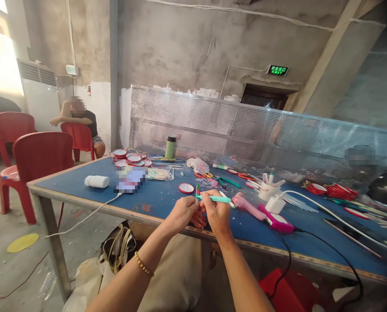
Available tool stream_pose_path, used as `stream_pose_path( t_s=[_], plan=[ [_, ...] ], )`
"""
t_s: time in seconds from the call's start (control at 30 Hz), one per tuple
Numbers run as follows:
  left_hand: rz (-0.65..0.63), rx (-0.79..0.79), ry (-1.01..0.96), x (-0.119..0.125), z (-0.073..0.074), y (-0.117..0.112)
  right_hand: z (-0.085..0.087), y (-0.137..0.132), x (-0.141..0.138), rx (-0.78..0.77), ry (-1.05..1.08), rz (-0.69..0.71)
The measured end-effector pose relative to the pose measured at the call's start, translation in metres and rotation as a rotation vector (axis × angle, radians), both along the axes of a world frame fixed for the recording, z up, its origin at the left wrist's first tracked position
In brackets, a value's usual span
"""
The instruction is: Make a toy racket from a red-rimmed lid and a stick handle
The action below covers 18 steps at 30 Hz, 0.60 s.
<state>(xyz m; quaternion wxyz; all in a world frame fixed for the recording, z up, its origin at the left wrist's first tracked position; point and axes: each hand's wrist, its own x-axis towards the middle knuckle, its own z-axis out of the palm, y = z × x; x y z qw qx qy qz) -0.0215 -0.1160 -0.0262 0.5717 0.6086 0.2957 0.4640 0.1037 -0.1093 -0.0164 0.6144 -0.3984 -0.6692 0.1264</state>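
Observation:
My right hand [217, 212] is closed around a turquoise pen-like tool [220, 199], which points left toward my other hand. My left hand [183, 212], with a gold bead bracelet at the wrist, pinches a small thin piece with red and green on it [198, 190]. The tool's tip meets or nearly meets this piece; fingers hide the exact contact. Both hands are close together over the front edge of the blue table [164, 203]. Just beyond them lies a red-rimmed round disc [186, 187].
A pink handheld device [250, 207] and magenta box [280, 222] with cables lie at right, near a white cup of pens [269, 190]. Pliers [229, 181], a green bottle [170, 148] and stacked discs [134, 158] stand farther back. A white bottle [96, 181] lies left.

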Motion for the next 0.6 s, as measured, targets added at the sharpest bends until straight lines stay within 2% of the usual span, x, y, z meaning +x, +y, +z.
stream_pose_path(
  t_s=[0.47, 0.6],
  plan=[
    [0.000, 0.008, 0.002, 0.0007, -0.0017, 0.0010, -0.0006, -0.0008, -0.0001, 0.008, -0.011, -0.005],
    [-0.007, 0.010, -0.005, 0.0002, -0.0025, 0.0012, -0.0005, -0.0014, -0.0005, 0.007, 0.044, -0.004]
  ],
)
